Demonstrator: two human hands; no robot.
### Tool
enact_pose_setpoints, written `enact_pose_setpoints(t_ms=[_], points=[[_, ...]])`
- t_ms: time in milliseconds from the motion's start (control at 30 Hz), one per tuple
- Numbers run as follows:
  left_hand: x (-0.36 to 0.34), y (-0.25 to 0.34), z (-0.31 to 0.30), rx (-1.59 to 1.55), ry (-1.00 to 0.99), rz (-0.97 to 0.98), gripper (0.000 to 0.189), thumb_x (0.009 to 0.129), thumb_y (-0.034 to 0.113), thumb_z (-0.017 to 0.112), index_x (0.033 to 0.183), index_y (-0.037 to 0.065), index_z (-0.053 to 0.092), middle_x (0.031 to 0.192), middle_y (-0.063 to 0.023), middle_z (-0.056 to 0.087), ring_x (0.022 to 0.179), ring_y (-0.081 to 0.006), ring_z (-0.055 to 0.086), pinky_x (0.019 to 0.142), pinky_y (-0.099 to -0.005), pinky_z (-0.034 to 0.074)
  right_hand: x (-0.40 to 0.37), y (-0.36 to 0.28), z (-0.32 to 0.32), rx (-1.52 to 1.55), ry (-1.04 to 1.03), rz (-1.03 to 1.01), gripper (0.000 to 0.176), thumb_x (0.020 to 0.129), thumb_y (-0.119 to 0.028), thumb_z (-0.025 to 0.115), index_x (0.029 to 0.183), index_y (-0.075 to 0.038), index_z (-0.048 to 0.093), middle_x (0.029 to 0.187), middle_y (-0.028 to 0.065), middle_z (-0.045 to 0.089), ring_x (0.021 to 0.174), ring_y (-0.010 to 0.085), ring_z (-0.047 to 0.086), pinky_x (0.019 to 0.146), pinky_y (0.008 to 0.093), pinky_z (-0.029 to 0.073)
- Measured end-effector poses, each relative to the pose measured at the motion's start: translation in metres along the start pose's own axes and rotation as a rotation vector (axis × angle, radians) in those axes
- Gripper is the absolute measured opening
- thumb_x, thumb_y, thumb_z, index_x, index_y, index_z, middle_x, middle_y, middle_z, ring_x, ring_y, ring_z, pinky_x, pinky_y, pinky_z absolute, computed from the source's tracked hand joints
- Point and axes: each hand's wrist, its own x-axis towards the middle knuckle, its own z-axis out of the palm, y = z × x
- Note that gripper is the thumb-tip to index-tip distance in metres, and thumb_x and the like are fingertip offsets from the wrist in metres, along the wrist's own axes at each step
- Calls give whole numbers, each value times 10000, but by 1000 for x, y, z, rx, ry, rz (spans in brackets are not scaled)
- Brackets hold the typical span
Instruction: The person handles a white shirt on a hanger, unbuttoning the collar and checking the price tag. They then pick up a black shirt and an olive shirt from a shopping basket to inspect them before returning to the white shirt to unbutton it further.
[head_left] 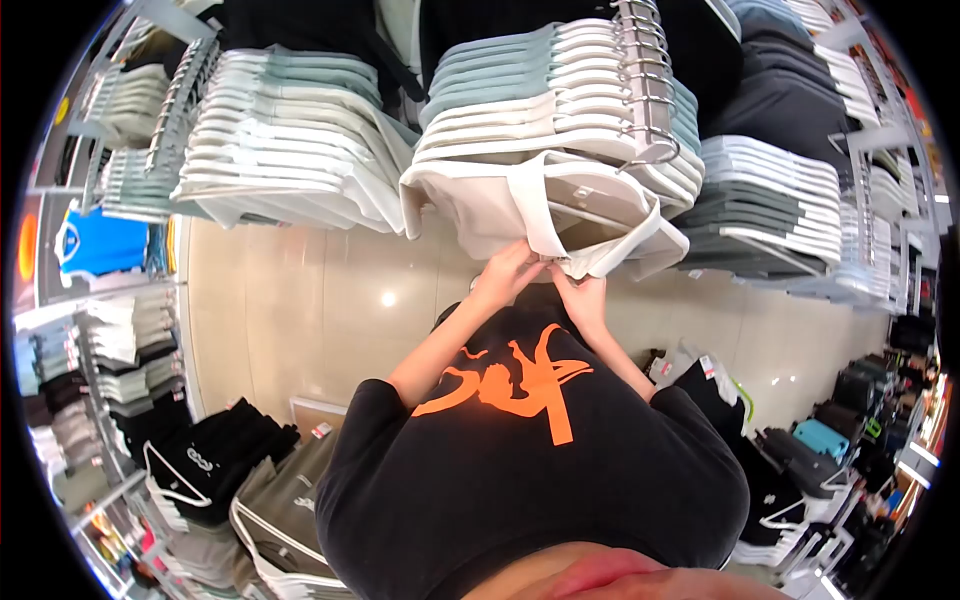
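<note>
A beige collared shirt (470, 205) hangs at the front of the middle rack, on a white hanger. Its pale collar (540, 215) stands open toward me. My left hand (508, 272) pinches the front of the shirt just below the collar, fingers closed on the fabric. Right beside it, my right hand (580, 295) grips the other side of the shirt front near the collar point. The fingertips of both hands nearly meet at the neck opening, and they partly hide whatever detail lies between them.
Behind the shirt, white and pale green garments (500, 75) hang on a metal rail (645, 80). More hanging clothes (290, 140) are at left, with dark green ones (760, 215) at right. Folded-looking black garments (215, 460) and luggage-like items (820, 437) lie lower down. Glossy tiles (330, 300) cover the floor.
</note>
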Motion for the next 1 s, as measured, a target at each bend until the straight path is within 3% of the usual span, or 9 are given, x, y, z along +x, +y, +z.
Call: enact_pose_setpoints(t_ms=[133, 267, 533, 633, 733, 867, 1000], points=[[1, 3, 3, -120, 7, -93, 201, 731, 47, 651, 918, 6, 590, 826, -120, 609, 759, -258, 603, 689, -321, 467, -18, 5, 3, 334, 95, 63, 173, 784, 9, 574, 941, 78, 591, 934, 84, 620, 866, 138, 569, 786, 265, 439], [1, 6, -6, -156, -139, -139, 203, 719, 77, 674, 897, -1, 616, 814, -124, 634, 757, -235, 617, 696, -306, 468, -23, 24, -10, 308, -44, -26, 211, 759, 29, 591, 966, 65, 584, 950, 89, 619, 893, 142, 578, 815, 282, 445], [10, 8, -11, -183, -318, -286, 215, 715, 69, 670, 914, -3, 637, 838, -116, 660, 770, -186, 629, 717, -296, 466, -12, 8, -24, 147, -42, -90, 228, 709, -29, 662, 914, 27, 579, 884, 77, 618, 843, 147, 587, 767, 296, 462], [17, 18, -13, -146, -345, -232, 216, 715, 63, 667, 918, -6, 636, 853, -124, 660, 772, -190, 633, 712, -301, 470, -9, 16, -28, 102, -55, -87, 236, 705, -45, 669, 913, 18, 578, 868, 76, 614, 829, 151, 590, 752, 298, 467], [19, 22, -8, -149, -287, -134, 167, 704, 70, 674, 825, -24, 608, 752, -134, 631, 702, -252, 620, 661, -307, 470, -8, 12, -30, 129, -60, -69, 236, 712, -60, 669, 913, 20, 575, 864, 75, 612, 821, 146, 591, 739, 296, 470], [18, 37, -7, -20, -295, -162, 152, 726, 60, 652, 843, -23, 604, 786, -149, 622, 750, -295, 610, 671, -338, 468, -3, 4, -34, 30, -154, -37, 250, 738, -9, 630, 972, 33, 551, 927, 69, 596, 858, 135, 571, 762, 281, 458], [10, 58, 4, 49, -207, -104, 171, 732, 58, 631, 863, -18, 551, 808, -162, 594, 782, -341, 577, 674, -373, 462, 3, 31, -30, 292, -84, 19, 202, 729, -72, 640, 900, 20, 587, 831, 68, 620, 772, 113, 580, 672, 276, 471]])
